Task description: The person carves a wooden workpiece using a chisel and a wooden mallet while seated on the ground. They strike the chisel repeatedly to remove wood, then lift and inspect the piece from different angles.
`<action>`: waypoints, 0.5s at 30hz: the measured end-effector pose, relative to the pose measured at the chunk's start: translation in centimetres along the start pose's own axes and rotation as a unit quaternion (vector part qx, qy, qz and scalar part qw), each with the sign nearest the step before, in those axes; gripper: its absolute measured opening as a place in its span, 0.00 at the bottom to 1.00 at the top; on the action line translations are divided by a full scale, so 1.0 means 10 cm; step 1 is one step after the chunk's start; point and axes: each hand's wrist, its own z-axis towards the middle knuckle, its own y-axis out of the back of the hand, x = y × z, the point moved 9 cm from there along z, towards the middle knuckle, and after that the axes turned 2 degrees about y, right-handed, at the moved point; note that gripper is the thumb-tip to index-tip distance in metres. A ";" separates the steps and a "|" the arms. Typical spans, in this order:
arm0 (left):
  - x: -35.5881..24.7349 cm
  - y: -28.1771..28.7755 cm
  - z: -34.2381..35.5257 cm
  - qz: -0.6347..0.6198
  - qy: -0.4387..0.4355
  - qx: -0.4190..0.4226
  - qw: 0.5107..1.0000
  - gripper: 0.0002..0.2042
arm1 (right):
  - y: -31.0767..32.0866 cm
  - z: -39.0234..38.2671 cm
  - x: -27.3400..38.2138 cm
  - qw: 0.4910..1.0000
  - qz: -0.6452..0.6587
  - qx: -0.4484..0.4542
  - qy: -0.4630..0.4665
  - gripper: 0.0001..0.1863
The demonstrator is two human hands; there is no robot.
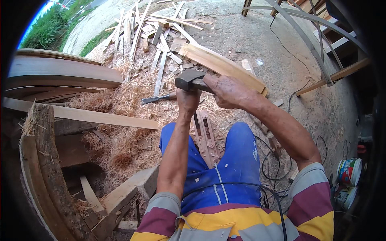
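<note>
My right hand (224, 91) is shut on a hammer, whose dark blocky metal head (186, 80) sits directly over my left hand (188, 102). The left hand is closed, and whatever it grips is hidden under the head. A chisel (153, 99) with a flat metal blade lies at an angle just left of that hand, its wooden handle partly behind the hand. Between my knees is a pale, narrow piece of wood (211, 150) with dark slots cut in it, among wood shavings (110, 142).
Stacked planks (64, 72) and a rough timber (38, 148) fill the left side. Scattered offcuts (144, 28) and a long board (223, 66) lie ahead. At right are a wooden frame (313, 86), black cables (289, 100) and paint buckets (348, 172).
</note>
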 end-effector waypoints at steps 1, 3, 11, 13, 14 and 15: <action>-0.04 0.03 -0.04 0.047 -0.019 -0.032 0.998 0.07 | 0.07 -0.06 0.00 1.000 0.020 0.011 0.006 0.14; 0.51 0.38 -0.01 0.067 0.145 -0.041 0.986 0.03 | 0.33 -0.11 0.22 0.999 0.042 0.024 0.016 0.20; 0.65 0.43 0.01 0.072 0.173 -0.065 0.980 0.06 | 1.59 -0.01 0.23 0.934 0.149 -0.322 -0.047 0.12; 0.57 0.36 0.01 0.101 0.164 -0.050 0.980 0.05 | 0.80 0.19 0.17 0.985 0.074 -0.151 -0.043 0.11; 0.53 0.34 -0.03 0.117 0.162 -0.040 0.979 0.04 | 0.22 0.11 0.15 0.996 -0.041 0.068 -0.047 0.13; 0.42 0.32 -0.12 0.099 0.093 -0.043 0.990 0.02 | 0.07 0.06 0.06 0.996 -0.007 0.082 -0.022 0.15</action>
